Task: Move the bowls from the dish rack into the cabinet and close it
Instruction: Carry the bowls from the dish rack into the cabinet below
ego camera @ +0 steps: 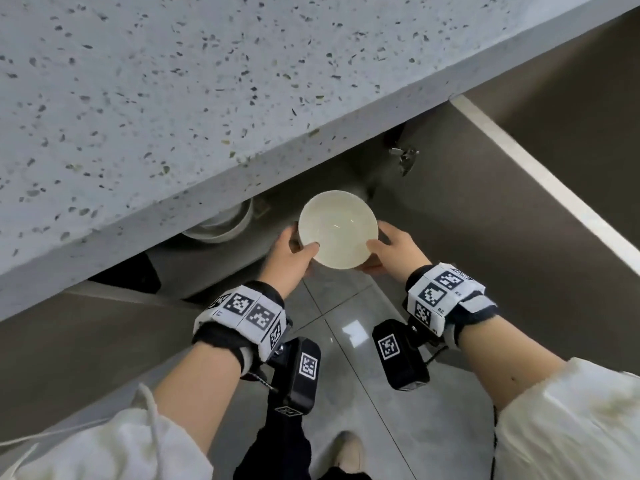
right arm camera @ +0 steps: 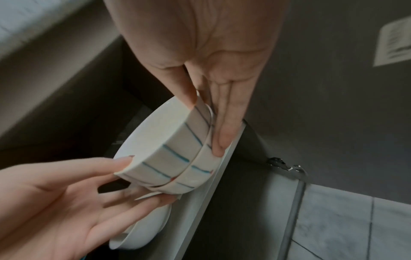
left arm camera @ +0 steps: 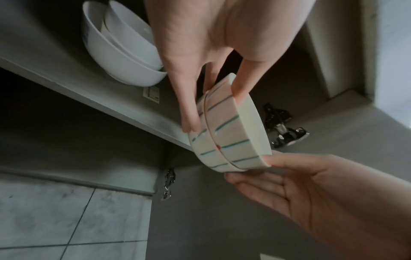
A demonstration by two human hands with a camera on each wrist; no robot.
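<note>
Two nested cream bowls with blue stripes (left arm camera: pixel 231 135) are held between both hands in front of the open cabinet. In the head view only the top bowl's cream inside (ego camera: pixel 337 228) shows. My left hand (ego camera: pixel 294 252) pinches the stack's left side, thumb on the rim and fingers under the base (left arm camera: pixel 189 114). My right hand (ego camera: pixel 384 244) pinches the right side the same way, with its fingers (right arm camera: pixel 220 140) along the lower bowl. The stack (right arm camera: pixel 169 153) hangs tilted just above the shelf's front edge (right arm camera: pixel 211 184). No dish rack is in view.
White bowls (left arm camera: pixel 120 52) sit nested on the cabinet shelf (left arm camera: pixel 111 98), left of the held stack, and partly show under the speckled countertop (ego camera: pixel 173 98). The cabinet door (ego camera: pixel 554 202) stands open on the right, with metal hinges (left arm camera: pixel 286 133) on the side wall. Below is tiled floor (ego camera: pixel 346 323).
</note>
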